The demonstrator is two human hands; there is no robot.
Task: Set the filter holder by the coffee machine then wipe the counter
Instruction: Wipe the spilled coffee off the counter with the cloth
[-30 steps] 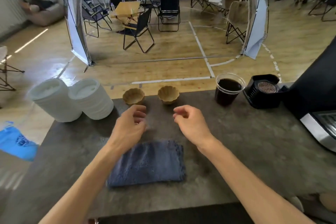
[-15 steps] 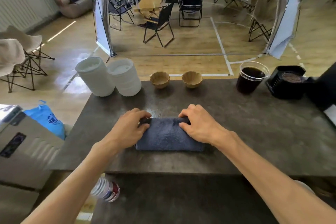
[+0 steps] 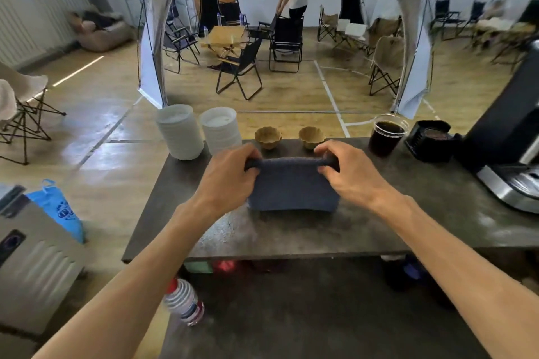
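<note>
Two stacks of white cups (image 3: 198,134) stand at the left of the dark table (image 3: 291,236). Next come two small brown paper filters (image 3: 288,136), side by side. In front of them, the left hand (image 3: 230,175) and right hand (image 3: 350,175) each pinch a top corner of one blue cloth (image 3: 291,189), lifting its far edge. Further right stand one cup of dark coffee (image 3: 386,138), one black filter holder (image 3: 431,140), and, touching it, one coffee machine (image 3: 513,137).
</note>
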